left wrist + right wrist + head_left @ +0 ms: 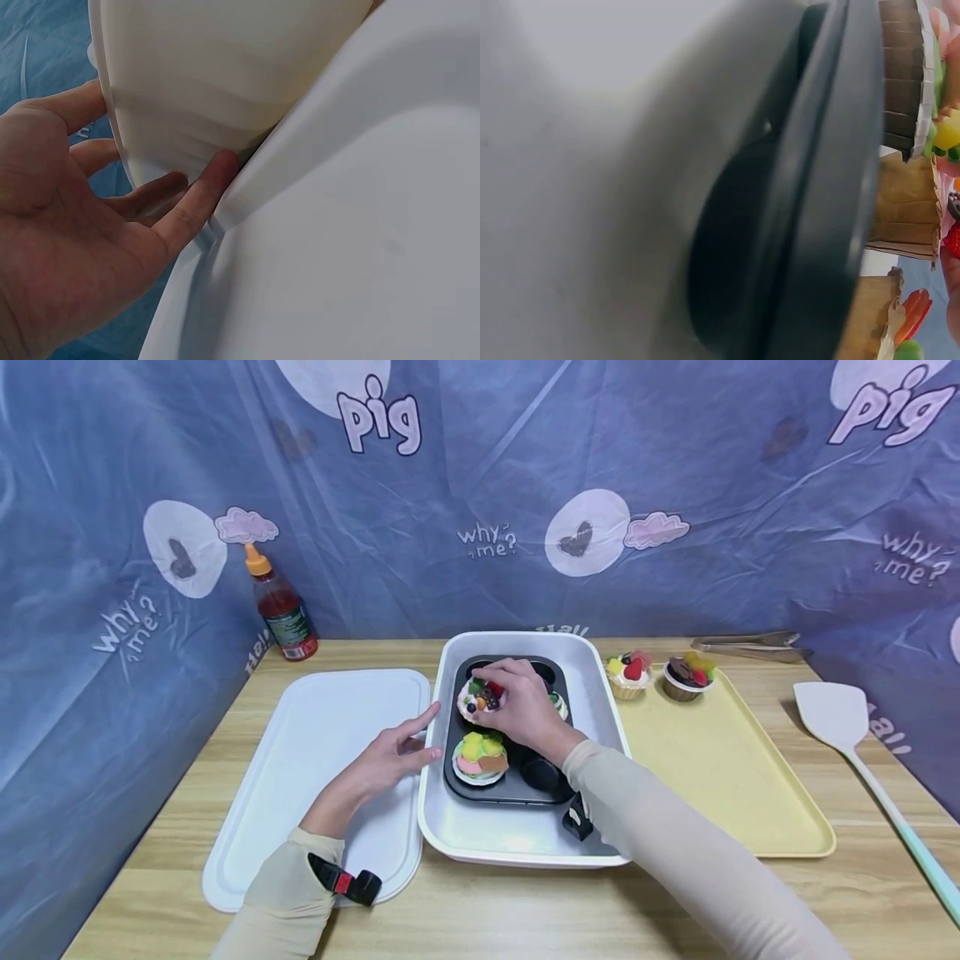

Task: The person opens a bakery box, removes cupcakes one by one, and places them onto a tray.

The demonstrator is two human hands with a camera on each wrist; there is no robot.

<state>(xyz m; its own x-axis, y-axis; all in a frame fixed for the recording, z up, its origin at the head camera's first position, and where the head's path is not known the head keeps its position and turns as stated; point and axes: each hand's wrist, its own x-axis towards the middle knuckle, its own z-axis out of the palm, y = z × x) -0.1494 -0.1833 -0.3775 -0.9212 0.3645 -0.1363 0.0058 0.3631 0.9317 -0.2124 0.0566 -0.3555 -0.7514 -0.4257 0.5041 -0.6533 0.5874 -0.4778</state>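
My right hand [521,706] reaches into a white basin [517,843] and grips a fruit-topped cupcake [474,702] by its sides, at the upper left of a dark muffin tin [467,789]. A second cupcake [480,760], with yellow, pink and brown toppings, sits in the tin just nearer. Behind my right hand, another cupcake [558,705] is mostly hidden. In the right wrist view brown paper cupcake cups [904,202] stand at the tin's edge. My left hand [97,202] touches the outside of the basin's left wall with fingers extended; its fingertips [433,753] reach the rim.
Left of the basin lies a white tray [330,718]. To the right, two cupcakes stand at the far end of a yellow tray [712,760]. A sauce bottle [285,610], metal tongs [750,647] and a white spatula [832,714] lie around the table's sides.
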